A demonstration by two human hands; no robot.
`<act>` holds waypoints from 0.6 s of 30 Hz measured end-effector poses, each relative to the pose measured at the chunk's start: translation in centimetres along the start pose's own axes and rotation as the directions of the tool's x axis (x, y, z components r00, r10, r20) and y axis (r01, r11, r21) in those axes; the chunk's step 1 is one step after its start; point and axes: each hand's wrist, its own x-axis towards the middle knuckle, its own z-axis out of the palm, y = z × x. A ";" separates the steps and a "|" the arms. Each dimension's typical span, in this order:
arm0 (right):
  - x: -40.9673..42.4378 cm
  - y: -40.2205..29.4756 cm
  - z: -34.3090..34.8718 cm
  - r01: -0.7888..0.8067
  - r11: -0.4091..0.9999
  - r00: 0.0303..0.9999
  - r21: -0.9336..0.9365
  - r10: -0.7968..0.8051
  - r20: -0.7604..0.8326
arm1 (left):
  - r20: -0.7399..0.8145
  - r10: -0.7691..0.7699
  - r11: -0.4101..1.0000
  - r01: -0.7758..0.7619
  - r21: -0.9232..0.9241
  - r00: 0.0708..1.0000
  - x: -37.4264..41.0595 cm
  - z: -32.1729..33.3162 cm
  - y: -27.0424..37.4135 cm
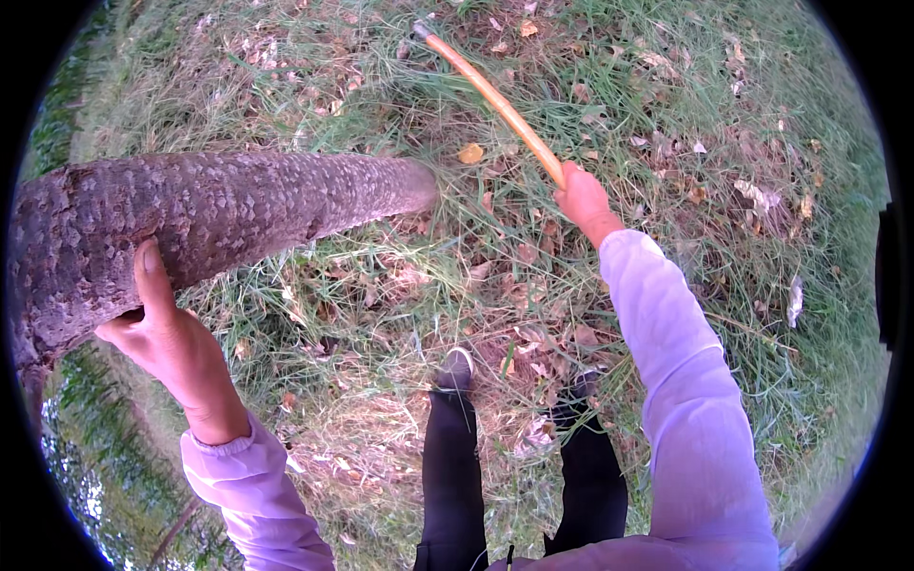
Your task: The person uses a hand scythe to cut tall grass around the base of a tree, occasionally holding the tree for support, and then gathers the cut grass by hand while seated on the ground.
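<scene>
My left hand (175, 342) is against a thick tree trunk (235, 207) with rough, scaly bark. The thumb lies along the bark, while the other fingers are mostly hidden at the trunk's underside in this view. My right hand (585, 200) is closed around the near end of a long-handled tool (498, 105). Its slim orange-yellow handle slants away to the upper left and looks slightly bent. A short grey part shows at the far end, over the grass; what kind of tool it is cannot be told.
Grass (714, 107) mixed with dry leaves covers the ground around the trunk's base. My shoes (457, 367) and dark trouser legs are below. A yellow leaf (470, 153) lies between trunk and tool. Green plants (86, 407) stand at the left rim.
</scene>
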 end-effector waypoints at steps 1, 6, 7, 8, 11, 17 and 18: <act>0.0 0.2 -0.2 0.000 1.000 1.000 -0.019 0.001 0.031 | -0.011 0.078 0.995 -0.077 0.056 0.997 0.1 0.1 -0.2; -6.2 5.0 -2.1 -0.026 0.994 0.974 -0.105 0.049 0.220 | -0.066 -0.392 0.646 0.223 -0.730 0.918 2.0 0.6 3.9; -8.6 6.6 -3.4 -0.025 0.988 0.968 -0.152 0.062 0.245 | -0.030 -0.435 0.590 0.260 -0.764 0.900 2.4 0.3 4.2; -11.6 8.0 -5.2 -0.025 0.979 0.957 -0.201 0.081 0.279 | 0.019 -0.477 0.528 0.304 -0.793 0.879 2.2 0.2 4.5; -21.1 15.0 -11.5 0.042 0.903 0.935 -0.428 0.116 0.336 | 0.023 -0.497 0.617 0.372 -0.694 0.867 2.2 -0.2 4.0; -32.7 22.9 -22.8 -0.127 0.868 0.975 -0.480 0.198 0.099 | 0.056 -0.478 0.538 0.342 -0.770 0.877 2.4 -0.1 3.7; -33.3 23.5 -23.2 -0.145 0.881 0.978 -0.449 0.196 0.068 | 0.071 -0.478 0.536 0.354 -0.766 0.876 2.5 -0.1 3.6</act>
